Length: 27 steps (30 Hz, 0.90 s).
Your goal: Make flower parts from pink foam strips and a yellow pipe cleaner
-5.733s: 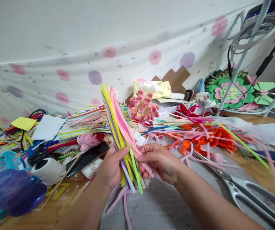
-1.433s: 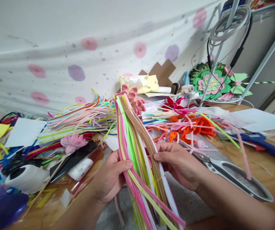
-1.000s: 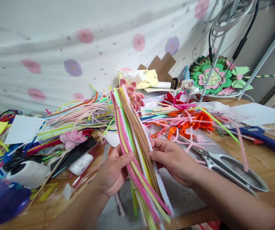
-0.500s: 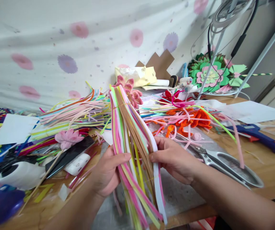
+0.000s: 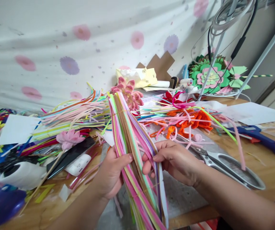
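Note:
A bundle of multicoloured pipe cleaners (image 5: 130, 153) stands upright before me, bound by thin bands near its top and lower down. My left hand (image 5: 115, 169) is closed round its left part, thumb across the pink and yellow strands. At the right side, my right hand (image 5: 168, 161) pinches several purple, pink and white strands, spreading them from the brown and mint ones. Behind the bundle's top shows a pink fuzzy flower (image 5: 134, 95). Close to my right wrist lie silver-handled scissors (image 5: 226, 166).
More pipe cleaners (image 5: 75, 111) are heaped at the back left. A pale pink flower (image 5: 70, 139) lies by a black phone (image 5: 80, 150) and a white case (image 5: 78, 164). Orange pipe cleaners (image 5: 199, 118) and a blue glue gun (image 5: 259, 135) are on the right.
My right fingers have shifted among the strands, now parting purple and pink ones to the right. The bundle's top sits slightly lower. My left hand keeps its hold.

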Tool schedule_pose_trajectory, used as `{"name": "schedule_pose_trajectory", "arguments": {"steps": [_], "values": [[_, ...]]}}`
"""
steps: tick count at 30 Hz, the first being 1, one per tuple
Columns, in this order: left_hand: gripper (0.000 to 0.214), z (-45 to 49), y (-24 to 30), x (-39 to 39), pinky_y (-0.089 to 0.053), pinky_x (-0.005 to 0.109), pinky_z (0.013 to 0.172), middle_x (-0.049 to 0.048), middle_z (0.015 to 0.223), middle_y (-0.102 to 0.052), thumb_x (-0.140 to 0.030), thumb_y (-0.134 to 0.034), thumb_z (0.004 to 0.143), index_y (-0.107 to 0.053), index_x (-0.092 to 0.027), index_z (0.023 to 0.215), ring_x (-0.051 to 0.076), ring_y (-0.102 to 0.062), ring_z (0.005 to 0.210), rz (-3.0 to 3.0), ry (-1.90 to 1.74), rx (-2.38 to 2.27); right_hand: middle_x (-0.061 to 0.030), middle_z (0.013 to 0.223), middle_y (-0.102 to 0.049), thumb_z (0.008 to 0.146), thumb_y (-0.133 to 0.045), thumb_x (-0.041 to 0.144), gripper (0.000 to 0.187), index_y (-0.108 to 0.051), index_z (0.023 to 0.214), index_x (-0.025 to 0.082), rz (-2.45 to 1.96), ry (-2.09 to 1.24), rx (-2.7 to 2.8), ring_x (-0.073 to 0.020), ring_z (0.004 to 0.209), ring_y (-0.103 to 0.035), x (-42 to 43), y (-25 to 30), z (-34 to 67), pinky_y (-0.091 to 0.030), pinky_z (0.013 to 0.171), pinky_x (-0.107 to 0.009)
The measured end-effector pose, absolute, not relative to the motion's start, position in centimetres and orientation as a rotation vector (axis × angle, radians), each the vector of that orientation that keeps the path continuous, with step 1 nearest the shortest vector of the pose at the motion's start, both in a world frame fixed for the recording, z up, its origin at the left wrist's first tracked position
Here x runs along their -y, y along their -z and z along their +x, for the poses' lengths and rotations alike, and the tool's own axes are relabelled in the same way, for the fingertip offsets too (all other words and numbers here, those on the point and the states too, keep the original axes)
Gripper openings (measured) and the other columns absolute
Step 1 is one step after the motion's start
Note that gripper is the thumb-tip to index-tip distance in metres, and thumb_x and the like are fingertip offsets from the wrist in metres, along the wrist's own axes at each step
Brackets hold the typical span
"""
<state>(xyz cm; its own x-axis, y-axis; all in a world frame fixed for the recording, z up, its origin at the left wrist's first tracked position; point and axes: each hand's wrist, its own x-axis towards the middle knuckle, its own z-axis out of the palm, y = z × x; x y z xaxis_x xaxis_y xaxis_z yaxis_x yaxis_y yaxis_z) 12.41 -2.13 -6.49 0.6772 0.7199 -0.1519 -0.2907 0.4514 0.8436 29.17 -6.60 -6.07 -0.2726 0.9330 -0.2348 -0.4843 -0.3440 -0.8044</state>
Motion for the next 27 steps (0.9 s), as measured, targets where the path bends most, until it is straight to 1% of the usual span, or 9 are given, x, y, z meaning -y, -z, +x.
{"name": "schedule_pose_trajectory", "arguments": {"steps": [6,9,12,14,16,19,22,24,27], "values": [[0.015,12.4,6.5,1.9,-0.055,0.033,0.059,0.0083,0.070,-0.070,-0.011,-0.058,0.076,-0.066,-0.011,0.089,0.020,-0.066,0.060,0.951,-0.713,-0.573,-0.0062,0.057,-0.066,0.055,-0.053,0.017,0.019,-0.061,0.071,0.011,-0.888,-1.760,0.803,-0.0141,0.052,-0.056,6.8,6.0,29.2,-0.042,0.054,-0.025],[0.020,12.4,6.5,1.9,-0.055,0.035,0.058,0.0085,0.071,-0.070,-0.013,-0.058,0.076,-0.064,-0.012,0.095,0.022,-0.067,0.061,0.941,-0.694,-0.552,-0.0012,0.058,-0.062,0.059,-0.055,0.018,0.017,-0.058,0.075,0.013,-0.880,-1.718,0.896,-0.0114,0.051,-0.051,6.9,6.2,28.9,-0.040,0.052,-0.023],[0.034,12.5,6.5,2.0,-0.055,0.038,0.066,0.0069,0.076,-0.071,-0.011,-0.063,0.072,-0.061,-0.015,0.105,0.024,-0.068,0.069,0.913,-0.746,-0.582,0.0023,0.064,-0.056,0.060,-0.060,0.018,0.017,-0.053,0.075,0.016,-0.934,-1.607,0.940,-0.0099,0.057,-0.049,6.8,6.5,28.3,-0.038,0.053,-0.021],[0.044,12.5,6.4,2.0,-0.054,0.039,0.073,0.0060,0.081,-0.072,-0.008,-0.066,0.068,-0.059,-0.017,0.110,0.024,-0.068,0.074,0.890,-0.809,-0.623,0.0021,0.070,-0.055,0.061,-0.061,0.018,0.019,-0.050,0.077,0.017,-0.989,-1.487,1.003,-0.0109,0.063,-0.050,6.8,6.8,27.9,-0.039,0.055,-0.021],[0.049,12.5,6.5,2.0,-0.053,0.040,0.077,0.0062,0.084,-0.072,-0.009,-0.068,0.066,-0.058,-0.018,0.112,0.026,-0.068,0.079,0.856,-0.818,-0.631,0.0021,0.077,-0.053,0.065,-0.059,0.017,0.026,-0.047,0.089,0.019,-1.084,-1.284,1.131,-0.0105,0.061,-0.049,6.8,7.1,27.6,-0.039,0.055,-0.022],[0.052,12.4,6.5,2.0,-0.052,0.041,0.081,0.0071,0.090,-0.072,-0.017,-0.071,0.066,-0.056,-0.020,0.116,0.028,-0.067,0.086,0.811,-0.789,-0.564,0.0005,0.092,-0.048,0.068,-0.055,0.009,0.044,-0.042,0.107,0.025,-1.214,-0.756,1.407,-0.0087,0.058,-0.046,7.2,7.3,27.2,-0.039,0.053,-0.022],[0.059,12.4,6.6,2.2,-0.051,0.040,0.084,0.0068,0.097,-0.071,-0.019,-0.074,0.063,-0.054,-0.021,0.119,0.028,-0.066,0.090,0.852,-0.828,-0.553,-0.0025,0.096,-0.045,0.069,-0.050,0.003,0.031,-0.051,0.092,0.023,-1.234,-0.344,1.656,-0.0126,0.073,-0.050,7.5,7.2,26.9,-0.041,0.061,-0.025],[0.060,12.5,6.6,2.3,-0.051,0.039,0.084,0.0069,0.099,-0.071,-0.014,-0.074,0.062,-0.054,-0.021,0.119,0.027,-0.066,0.090,0.890,-0.861,-0.600,-0.0036,0.094,-0.045,0.073,-0.050,0.006,0.018,-0.054,0.082,0.021,-1.259,-0.265,1.716,-0.0141,0.075,-0.050,7.7,7.1,26.8,-0.042,0.061,-0.025],[0.053,12.6,6.5,2.4,-0.052,0.038,0.081,0.0084,0.103,-0.069,-0.011,-0.072,0.063,-0.057,-0.019,0.114,0.026,-0.066,0.089,0.902,-0.879,-0.651,-0.0041,0.094,-0.046,0.075,-0.055,0.015,0.007,-0.055,0.080,0.020,-1.327,-0.275,1.678,-0.0126,0.068,-0.049,7.7,6.8,26.9,-0.043,0.058,-0.026]]}}
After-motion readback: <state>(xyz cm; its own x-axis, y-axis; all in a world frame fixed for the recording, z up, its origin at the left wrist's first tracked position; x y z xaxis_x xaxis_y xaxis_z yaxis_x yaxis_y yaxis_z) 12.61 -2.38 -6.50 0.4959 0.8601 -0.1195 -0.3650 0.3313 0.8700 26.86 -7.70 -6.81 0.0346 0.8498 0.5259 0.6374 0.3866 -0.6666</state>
